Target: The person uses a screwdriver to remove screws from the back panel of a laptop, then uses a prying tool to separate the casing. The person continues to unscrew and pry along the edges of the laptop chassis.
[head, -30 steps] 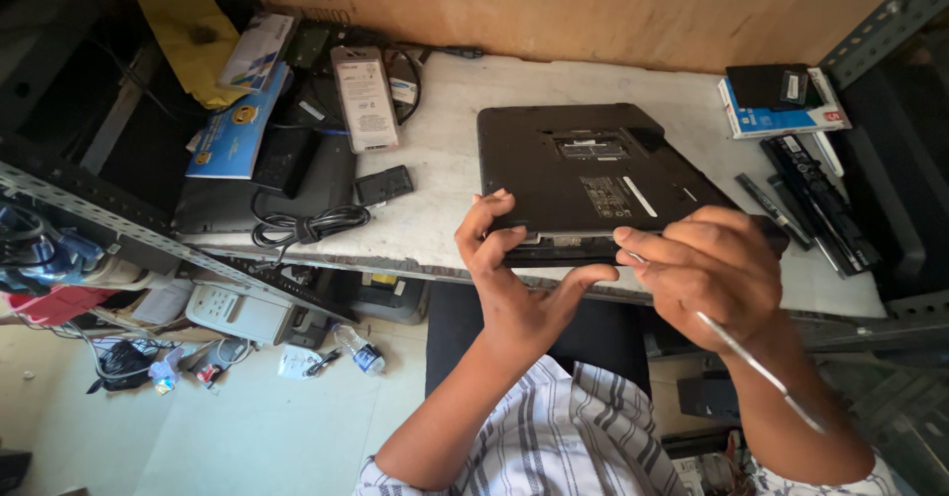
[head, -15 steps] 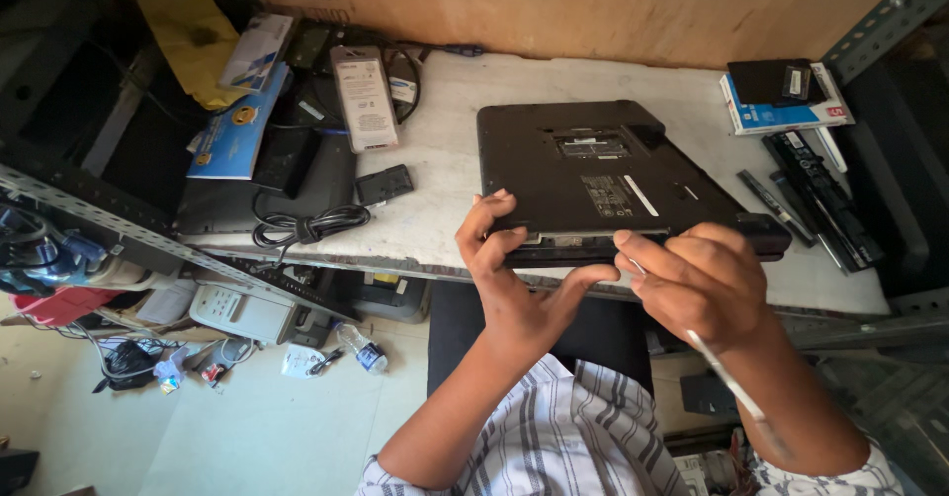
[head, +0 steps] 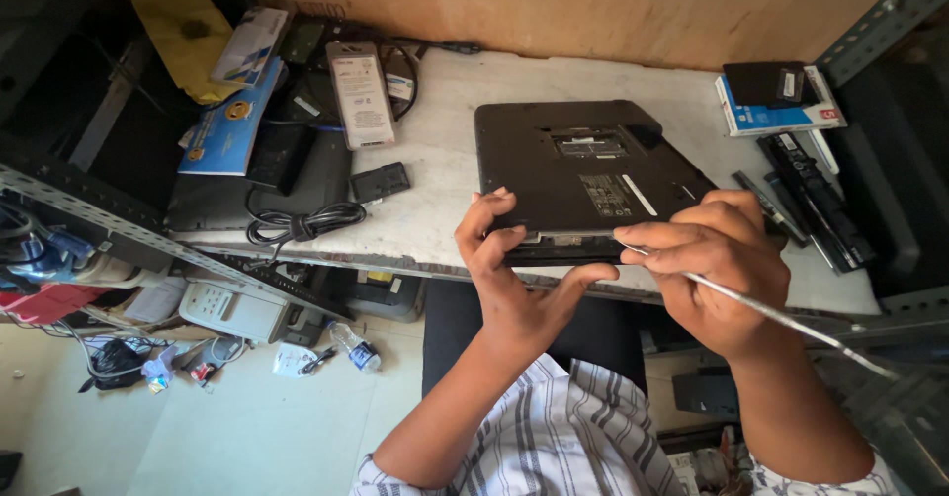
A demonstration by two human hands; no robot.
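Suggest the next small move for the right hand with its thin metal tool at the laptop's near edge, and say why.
Probably lever the tool gently along the seam. The right hand holds its tip at the near edge of the upside-down laptop, while the left hand braces that edge with fingers on top and thumb below. The edge looks slightly parted there, though I can't be sure.

Single head-worn view, steeply downward and close over the white workbench (head: 445,150).

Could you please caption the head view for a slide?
Left hand steadies an upturned laptop while right hand works a thin tool at its edge.
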